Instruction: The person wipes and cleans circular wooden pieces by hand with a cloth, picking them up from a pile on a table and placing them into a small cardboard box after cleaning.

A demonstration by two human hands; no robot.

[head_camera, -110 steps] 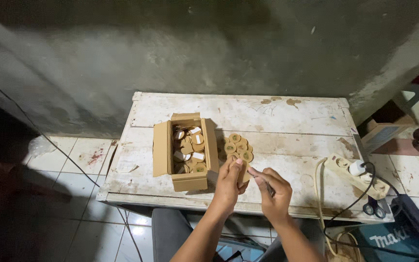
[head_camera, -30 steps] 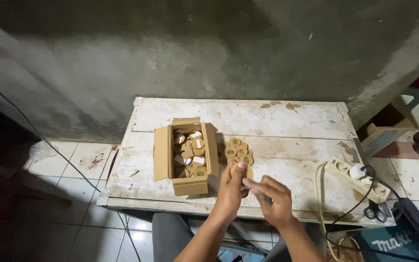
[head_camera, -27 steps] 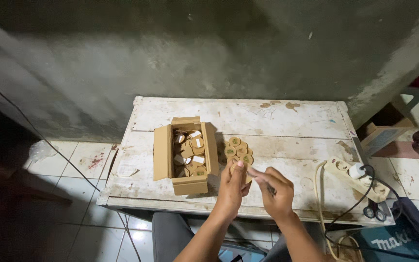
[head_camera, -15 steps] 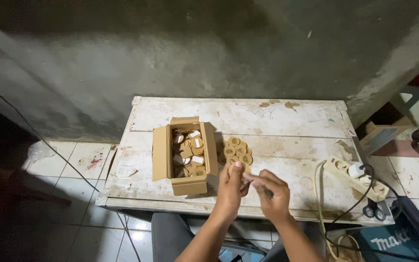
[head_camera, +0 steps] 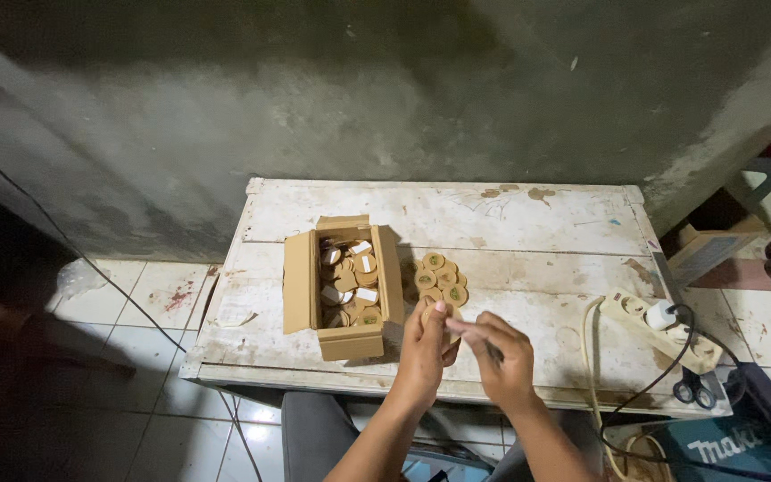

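Note:
My left hand (head_camera: 424, 350) pinches a small round cardboard-brown disc (head_camera: 439, 313) just above the table's front half. Close beside it, my right hand (head_camera: 500, 355) holds a thin dark tool (head_camera: 493, 352) with its fingertips meeting the disc. Right behind the hands lies a cluster of several similar brown discs (head_camera: 436, 277) on the white table (head_camera: 528, 250). To the left of my left hand stands an open cardboard box (head_camera: 301, 286) with several more discs and small white pieces inside.
A white power strip (head_camera: 649, 323) with a plugged cable lies at the table's right front edge, scissors (head_camera: 692, 390) just below it. A concrete wall rises behind the table. Tiled floor lies to the left, and a teal case (head_camera: 725, 442) sits at lower right.
Both hands stay together in front of the disc cluster with only small shifts of the fingers. Box and discs on the table have not moved.

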